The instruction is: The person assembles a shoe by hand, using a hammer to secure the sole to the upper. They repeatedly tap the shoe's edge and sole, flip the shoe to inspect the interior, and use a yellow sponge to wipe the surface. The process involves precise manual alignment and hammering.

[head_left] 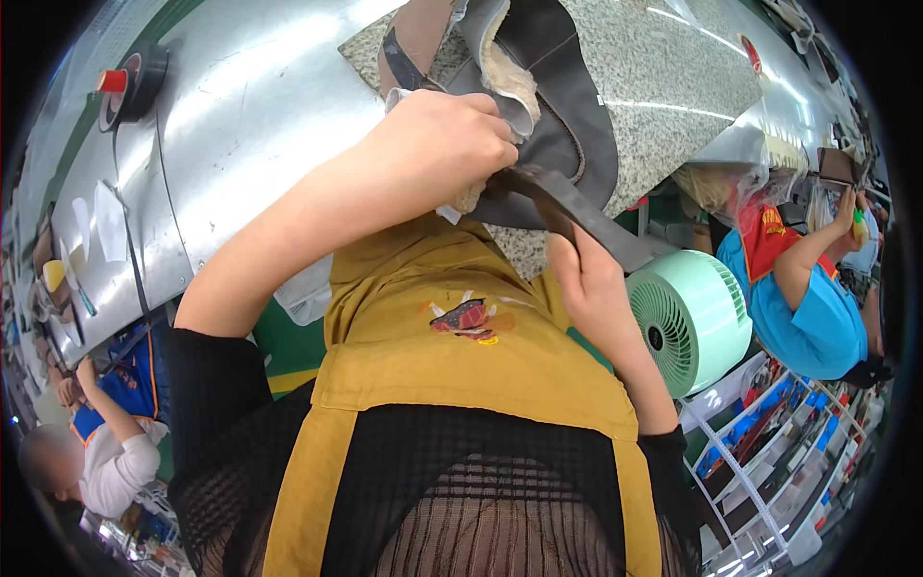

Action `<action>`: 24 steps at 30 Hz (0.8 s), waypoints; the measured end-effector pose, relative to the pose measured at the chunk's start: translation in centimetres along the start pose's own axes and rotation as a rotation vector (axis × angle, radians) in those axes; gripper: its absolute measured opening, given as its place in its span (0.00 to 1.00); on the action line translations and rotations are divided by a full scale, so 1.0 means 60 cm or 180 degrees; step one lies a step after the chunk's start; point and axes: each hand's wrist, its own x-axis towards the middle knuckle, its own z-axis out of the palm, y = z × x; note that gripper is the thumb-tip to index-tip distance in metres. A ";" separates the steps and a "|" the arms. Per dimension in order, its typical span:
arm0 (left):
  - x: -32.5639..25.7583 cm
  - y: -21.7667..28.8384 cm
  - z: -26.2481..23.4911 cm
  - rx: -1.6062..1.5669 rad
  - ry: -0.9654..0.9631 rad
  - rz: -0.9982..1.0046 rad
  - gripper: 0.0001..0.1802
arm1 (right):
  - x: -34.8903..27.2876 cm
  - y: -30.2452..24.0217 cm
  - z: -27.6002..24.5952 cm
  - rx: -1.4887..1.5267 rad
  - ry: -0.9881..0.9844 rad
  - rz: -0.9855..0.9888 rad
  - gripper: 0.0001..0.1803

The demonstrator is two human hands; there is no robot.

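Over the near edge of a speckled stone slab (673, 72), my left hand (452, 144) is closed on a fleece-lined leather piece (585, 106), dark grey with brown parts. Its pale fluffy lining (510, 82) shows beside my knuckles, and the fingertips are hidden in its folds. My right hand (591, 284), lower and to the right, grips a dark flat strip (601, 231). That strip slants from the leather by my left hand down past my right thumb. Whether it is a blade or leather, I cannot tell.
A mint-green fan (689, 322) stands close by my right forearm. On the metal table (250, 106) at left lie a black roll with a red knob (135, 87) and a cable. Other people sit at left (120, 452) and right (803, 298). A white rack (760, 481) is at lower right.
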 end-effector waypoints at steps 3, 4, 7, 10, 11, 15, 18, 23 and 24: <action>-0.003 -0.007 -0.005 -0.0187 0.0067 -0.0032 0.10 | 0.013 -0.007 -0.003 -0.0229 -0.0313 0.0045 0.09; -0.005 -0.010 -0.007 -0.0239 0.0085 -0.0068 0.10 | 0.012 -0.007 -0.012 -0.0242 -0.0459 0.0141 0.09; -0.007 -0.009 -0.001 -0.0249 0.0288 -0.0042 0.10 | -0.027 0.008 -0.044 -0.0698 -0.0457 0.0231 0.17; -0.007 -0.010 0.004 -0.0240 0.0379 -0.0022 0.09 | -0.063 0.035 -0.082 -0.0617 -0.0123 0.0831 0.20; -0.007 -0.010 0.005 -0.0224 0.0337 -0.0036 0.09 | -0.068 0.041 -0.089 -0.0752 -0.0008 0.0767 0.19; -0.004 -0.010 0.003 -0.0269 0.0251 -0.0100 0.08 | -0.070 0.023 -0.090 -0.0509 0.0089 0.1057 0.14; -0.004 -0.009 0.003 -0.0306 0.0227 -0.0163 0.07 | -0.060 0.017 -0.071 -0.0556 -0.0093 0.0805 0.11; -0.001 -0.009 0.008 -0.0225 0.0273 -0.0175 0.07 | -0.055 0.013 -0.048 -0.0528 -0.0164 0.0618 0.18; 0.000 -0.008 0.006 -0.0215 0.0206 -0.0223 0.07 | -0.054 0.014 -0.045 -0.0528 -0.0182 0.0477 0.18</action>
